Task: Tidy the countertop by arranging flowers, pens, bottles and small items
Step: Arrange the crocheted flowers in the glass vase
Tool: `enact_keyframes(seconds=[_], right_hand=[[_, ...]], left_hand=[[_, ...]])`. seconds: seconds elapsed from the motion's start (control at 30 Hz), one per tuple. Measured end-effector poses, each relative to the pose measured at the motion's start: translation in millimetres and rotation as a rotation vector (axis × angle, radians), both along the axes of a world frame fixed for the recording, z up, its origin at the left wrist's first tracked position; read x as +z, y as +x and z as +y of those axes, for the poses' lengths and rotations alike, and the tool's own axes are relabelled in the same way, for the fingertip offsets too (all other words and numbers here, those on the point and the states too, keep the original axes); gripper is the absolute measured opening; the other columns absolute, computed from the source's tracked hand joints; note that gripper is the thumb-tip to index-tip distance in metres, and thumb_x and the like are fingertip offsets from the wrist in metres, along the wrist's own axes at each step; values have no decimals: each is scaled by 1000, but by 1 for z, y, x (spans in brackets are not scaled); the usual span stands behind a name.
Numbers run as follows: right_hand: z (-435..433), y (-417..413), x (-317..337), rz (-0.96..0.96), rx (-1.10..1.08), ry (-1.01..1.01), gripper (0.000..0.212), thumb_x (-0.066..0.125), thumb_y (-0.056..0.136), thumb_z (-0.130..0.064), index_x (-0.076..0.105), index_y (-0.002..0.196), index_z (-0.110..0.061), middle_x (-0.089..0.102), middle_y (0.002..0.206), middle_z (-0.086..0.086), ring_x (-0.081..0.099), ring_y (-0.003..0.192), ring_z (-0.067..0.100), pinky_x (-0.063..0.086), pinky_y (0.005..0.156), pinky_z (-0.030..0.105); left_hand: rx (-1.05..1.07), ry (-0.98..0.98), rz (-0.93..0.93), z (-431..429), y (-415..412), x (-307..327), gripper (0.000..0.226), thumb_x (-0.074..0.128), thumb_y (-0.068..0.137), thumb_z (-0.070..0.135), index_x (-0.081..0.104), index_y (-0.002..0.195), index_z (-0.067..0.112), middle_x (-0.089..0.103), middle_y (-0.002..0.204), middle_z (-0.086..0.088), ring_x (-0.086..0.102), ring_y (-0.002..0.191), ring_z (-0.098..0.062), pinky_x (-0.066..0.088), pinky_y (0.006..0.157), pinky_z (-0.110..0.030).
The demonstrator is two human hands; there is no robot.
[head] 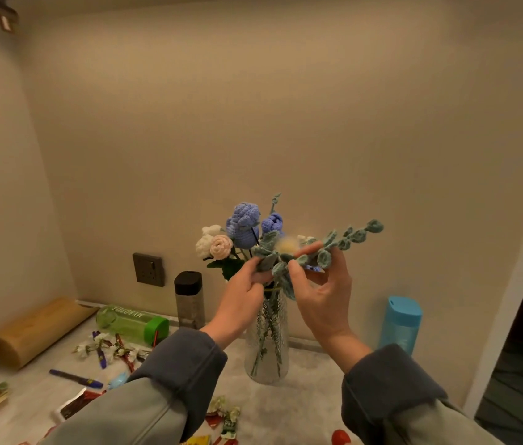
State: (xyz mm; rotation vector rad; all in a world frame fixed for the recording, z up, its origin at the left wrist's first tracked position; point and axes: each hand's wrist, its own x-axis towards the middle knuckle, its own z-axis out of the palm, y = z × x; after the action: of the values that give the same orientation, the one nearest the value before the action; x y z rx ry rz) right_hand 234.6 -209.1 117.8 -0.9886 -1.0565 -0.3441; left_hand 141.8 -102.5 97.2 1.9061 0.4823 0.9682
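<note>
Nearest the lens: two grey sleeves (173,380). Between them, well below the fingers, crumpled sweet wrappers (226,420) lie on the countertop (311,396). Below and left of the fingers are a blue pen (75,378) and loose white flower sprigs (106,346), mixed with further pens and not yet sorted.

Step in hand (judged): arranging the crocheted bouquet (242,226) in the glass vase (266,342), which stands upright directly beneath both hands.

Left hand (244,293): fingers (255,268) curled, pinching bunched leaves and stems just above the vase mouth.

Right hand (324,297): thumb and forefinger closed on the grey-green leaf sprig (346,239); the other fingers are loosely spread and hold nothing. The sprig runs up and right from the pinch. Its lower end is lost among the leaves, so it cannot be told whether it is seated in the vase.

Next move (judged): steady the bunch with the left hand and set the sprig's angle with the right. A light touch is needed, since the vase is tall and narrow.

Farther back:
- A green bottle (131,321) lies on its side, down-left of the fingers.
- A dark-capped bottle (189,300) stands upright just left of the left hand.
- A blue bottle (401,326) stands upright, down-right of the fingers.
- A wall socket (148,269) sits level with the fingers, to their left.
</note>
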Motion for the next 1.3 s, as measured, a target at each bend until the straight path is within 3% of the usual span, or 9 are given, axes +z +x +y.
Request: enact_keyframes(seconds=[0.17,0.33,0.47,0.67,0.8,0.97,1.1,1.2,1.3], right_hand=[[4,6,0,-3,-40,-87,23,70,81,-9,55,95,-20,65,86,-7,66,77,5,53,67,13],[11,12,4,-12,-170,-338,24,75,81,-24,54,90,-29,65,80,-16,64,73,-2,52,61,20],[17,13,3,-93,-362,-532,23,73,80,-42,57,91,-30,69,81,-10,66,75,13,53,59,35],[24,19,-5,-209,-518,-730,17,65,85,-42,59,91,-27,69,83,-4,66,79,23,27,47,23],[29,21,-15,-257,-516,-884,12,56,90,-35,56,93,-24,69,88,1,66,84,28,44,55,31],[26,19,-24,-168,-344,-865,22,58,90,-35,55,110,-28,69,93,-4,66,85,22,55,65,39],[11,7,-36,-52,-300,-726,48,65,86,-28,47,129,-37,60,90,-22,62,73,1,52,59,30],[1,-5,-47,48,-328,-611,44,66,82,-21,46,116,-41,56,98,-20,57,68,0,48,56,29],[-3,-13,-60,104,-312,-609,26,63,82,-19,49,95,-36,56,90,-14,55,66,4,45,55,30]], left_hand=[[-33,-23,-13,0,0,2,51,42,90,-8,52,134,16,66,117,15,61,111,2,47,102,-27],[-30,-26,-20,5,-1,-1,51,41,89,-10,57,123,24,66,115,13,63,110,-2,49,102,-35],[-5,-3,-7,9,-5,-7,49,41,87,-7,60,121,22,69,112,7,65,108,-6,50,100,-40],[126,58,90,10,-16,-15,32,50,88,13,61,103,38,72,95,21,65,96,4,54,88,-37],[141,39,108,6,-19,-19,36,48,87,19,60,111,42,72,93,26,65,96,5,53,88,-37],[116,-1,92,1,-24,-27,48,48,92,11,48,137,28,73,100,18,65,102,-1,51,95,-43],[119,-30,73,-9,-33,-31,52,46,91,19,37,139,35,72,103,19,65,104,-4,50,95,-46],[132,-70,56,-15,-41,-37,53,42,85,22,35,135,39,71,101,16,66,99,-3,51,93,-45],[140,-100,67,-19,-50,-47,49,41,86,19,36,127,46,71,99,17,66,98,-5,52,91,-45]])
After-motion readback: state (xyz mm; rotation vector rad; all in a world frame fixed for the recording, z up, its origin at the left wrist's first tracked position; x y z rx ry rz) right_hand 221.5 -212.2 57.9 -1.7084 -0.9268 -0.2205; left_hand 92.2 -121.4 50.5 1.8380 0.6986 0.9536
